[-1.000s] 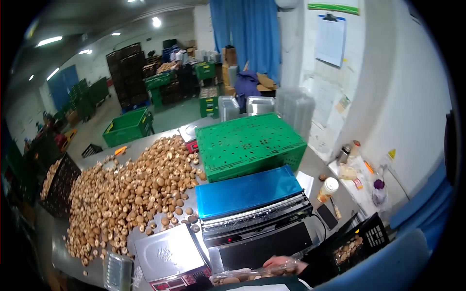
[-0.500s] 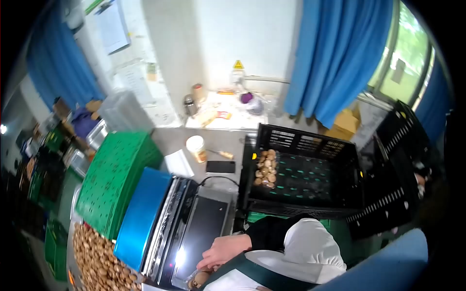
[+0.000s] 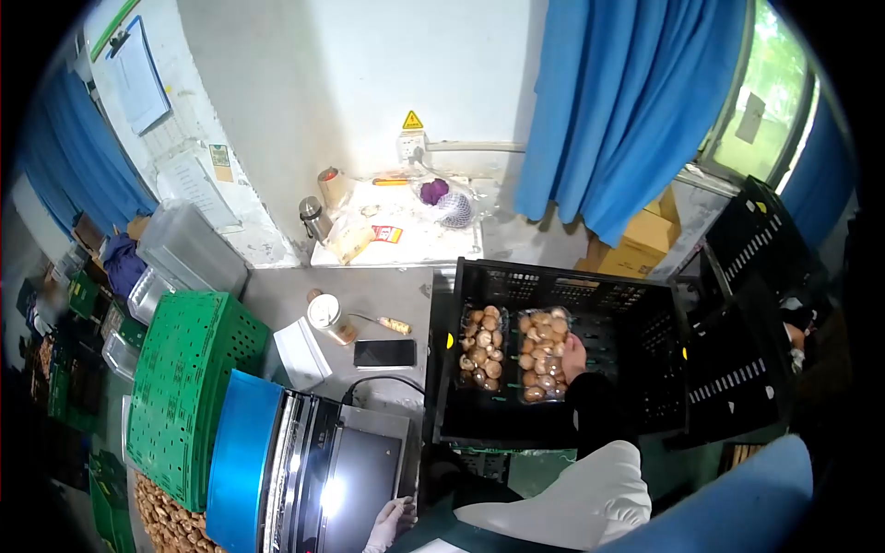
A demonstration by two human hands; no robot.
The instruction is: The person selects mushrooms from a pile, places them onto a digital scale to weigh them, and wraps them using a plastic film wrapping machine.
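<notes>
My right hand [image 3: 573, 358] reaches into the black crate [image 3: 572, 429] and grips the right side of a clear-wrapped pack of brown mushrooms [image 3: 542, 355]. This pack lies flat on the crate floor. Beside it on the left rests a second pack of mushrooms [image 3: 481, 348], with a narrow gap between them. At the bottom, my left hand [image 3: 391, 522], in a pale glove, is by the near right edge of the wrapping machine [image 3: 364, 470]. Its fingers look stretched out, with nothing visible in them. A blue roller cover [image 3: 244, 461] forms the machine's left side.
Loose mushrooms [image 3: 166, 516] lie at lower left, below a tilted green crate [image 3: 184, 396]. A jar [image 3: 330, 318], phone [image 3: 384, 353] and paper [image 3: 301, 354] sit on the grey table. More black crates [image 3: 737, 369] stand at right, where another person's hand [image 3: 795, 336] shows.
My right hand has moved from the machine to the crate on the right. A second mushroom pack is now in the crate. My gloved left hand has come into view; the camera has shifted.
</notes>
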